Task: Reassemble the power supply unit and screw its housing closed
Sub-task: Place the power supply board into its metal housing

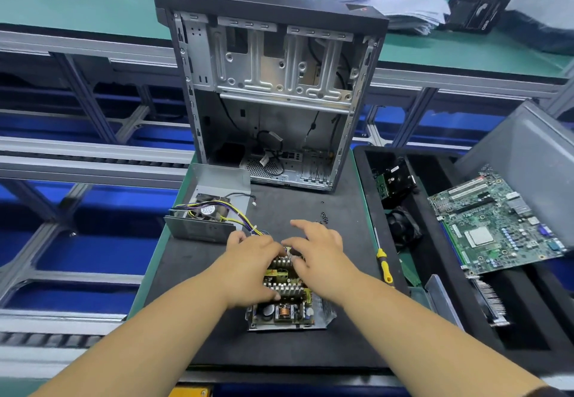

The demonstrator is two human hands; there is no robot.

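The power supply circuit board (pixel 284 309), with finned heatsinks, a copper coil and capacitors, lies on a thin insulating sheet on the black mat. My left hand (pixel 251 267) grips its left side, thumb at a heatsink and fingers curled over the top. My right hand (pixel 316 252) rests on the board's far right part with fingers spread. The grey metal housing (pixel 214 191) with its fan and yellow, black and purple wires stands open to the upper left. Several small black screws (pixel 324 217) lie on the mat beyond my right hand.
An open computer case (pixel 270 98) stands upright behind the mat. A yellow-handled screwdriver (pixel 384 264) lies at the mat's right edge. The black tray (pixel 435 257) to the right holds a motherboard (pixel 497 225), a fan and other parts. Conveyor rails run along the left.
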